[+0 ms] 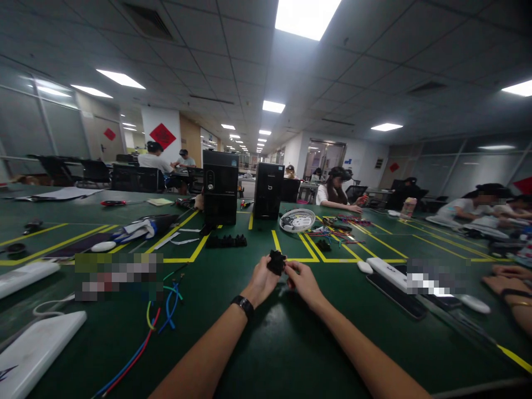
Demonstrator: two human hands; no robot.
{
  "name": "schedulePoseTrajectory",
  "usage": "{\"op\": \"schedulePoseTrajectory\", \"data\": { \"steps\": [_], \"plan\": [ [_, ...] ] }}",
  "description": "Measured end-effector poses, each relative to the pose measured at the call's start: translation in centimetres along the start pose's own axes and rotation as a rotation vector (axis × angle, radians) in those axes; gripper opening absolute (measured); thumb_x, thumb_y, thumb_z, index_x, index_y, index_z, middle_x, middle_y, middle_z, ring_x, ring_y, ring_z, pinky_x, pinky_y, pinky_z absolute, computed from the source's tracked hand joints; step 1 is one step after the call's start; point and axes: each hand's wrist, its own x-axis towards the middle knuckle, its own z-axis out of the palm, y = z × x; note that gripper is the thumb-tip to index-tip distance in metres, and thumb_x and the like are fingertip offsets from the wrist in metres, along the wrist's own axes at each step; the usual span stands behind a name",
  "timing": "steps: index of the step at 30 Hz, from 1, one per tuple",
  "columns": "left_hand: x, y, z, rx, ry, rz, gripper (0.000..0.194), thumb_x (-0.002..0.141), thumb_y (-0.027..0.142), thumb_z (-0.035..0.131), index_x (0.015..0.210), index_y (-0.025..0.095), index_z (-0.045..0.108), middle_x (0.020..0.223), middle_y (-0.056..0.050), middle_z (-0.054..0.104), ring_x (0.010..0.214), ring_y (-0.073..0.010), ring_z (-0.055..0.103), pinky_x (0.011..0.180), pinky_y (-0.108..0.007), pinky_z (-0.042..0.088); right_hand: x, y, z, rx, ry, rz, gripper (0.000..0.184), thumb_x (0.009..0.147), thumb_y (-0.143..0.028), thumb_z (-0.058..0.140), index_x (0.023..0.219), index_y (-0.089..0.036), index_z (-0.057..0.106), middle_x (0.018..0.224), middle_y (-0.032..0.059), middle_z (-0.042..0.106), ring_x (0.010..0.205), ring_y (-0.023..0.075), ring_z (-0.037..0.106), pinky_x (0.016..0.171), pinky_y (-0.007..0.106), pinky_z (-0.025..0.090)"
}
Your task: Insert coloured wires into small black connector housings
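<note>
A small black block with a jagged outline is held above the green table; its exact kind does not show clearly. The fingers of my left hand are closed around its left side and underside, and a black watch sits on that wrist. My right hand is pinched at the block's right edge. What lies between those fingertips is too small to make out. Beyond my hands, a row of similar black blocks and one small black piece lie on the table.
Colored wires lie to the left, and more wires beside a white round basket-like part. Two black computer cases stand ahead. A white power bank lies right. Another person's hands rest at the right edge.
</note>
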Motion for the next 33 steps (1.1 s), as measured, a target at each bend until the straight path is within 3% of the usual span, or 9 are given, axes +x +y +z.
{"op": "schedulePoseTrajectory", "data": {
  "steps": [5,12,17,25,33],
  "plan": [
    [-0.3,0.1,-0.3,0.030,-0.055,-0.070,0.032,0.080,0.017,0.040,0.109,0.012,0.053,0.103,-0.014,0.065,0.088,-0.0212,0.064,0.077,-0.035,0.051,0.0,0.1,0.0,0.098,-0.002,0.013,0.026,0.077,-0.041,0.055,0.083,-0.016,0.057,0.052,-0.0049,0.052,0.039,0.0089,0.046,0.040,0.021,0.034],
    [-0.6,0.9,0.1,0.124,0.018,0.052,0.041,0.059,-0.003,0.043,0.094,0.016,0.052,0.110,-0.009,0.063,0.091,-0.0173,0.063,0.082,-0.034,0.050,-0.1,-0.8,-0.1,0.239,0.031,0.084,0.026,0.072,-0.042,0.059,0.075,-0.018,0.050,0.052,-0.0078,0.046,0.035,0.0057,0.037,0.034,0.019,0.023],
    [-0.1,0.7,-0.1,0.189,0.031,0.106,0.060,0.051,-0.006,0.041,0.106,0.016,0.051,0.105,-0.007,0.063,0.089,-0.0151,0.063,0.090,-0.036,0.047,-0.2,-1.3,-0.6,0.192,0.005,0.090,0.027,0.074,-0.042,0.059,0.069,-0.018,0.049,0.047,-0.0093,0.040,0.035,0.0046,0.032,0.035,0.018,0.021],
    [-0.4,0.5,-1.0,0.519,-0.124,0.248,0.077,0.052,-0.007,0.042,0.123,0.024,0.045,0.115,-0.007,0.058,0.106,-0.0179,0.056,0.085,-0.029,0.046,-0.1,-1.3,-0.8,0.135,0.025,0.058,0.026,0.076,-0.041,0.057,0.066,-0.019,0.048,0.047,-0.0094,0.039,0.036,0.0050,0.031,0.037,0.019,0.022],
    [-0.5,0.2,-0.6,0.473,-0.120,0.237,0.077,0.055,-0.004,0.044,0.126,0.026,0.043,0.108,-0.004,0.059,0.100,-0.0160,0.056,0.081,-0.027,0.046,-0.1,-1.4,-1.0,0.074,0.053,0.025,0.025,0.075,-0.039,0.058,0.065,-0.018,0.050,0.054,-0.0064,0.046,0.041,0.0068,0.038,0.041,0.020,0.029]
  ]
}}
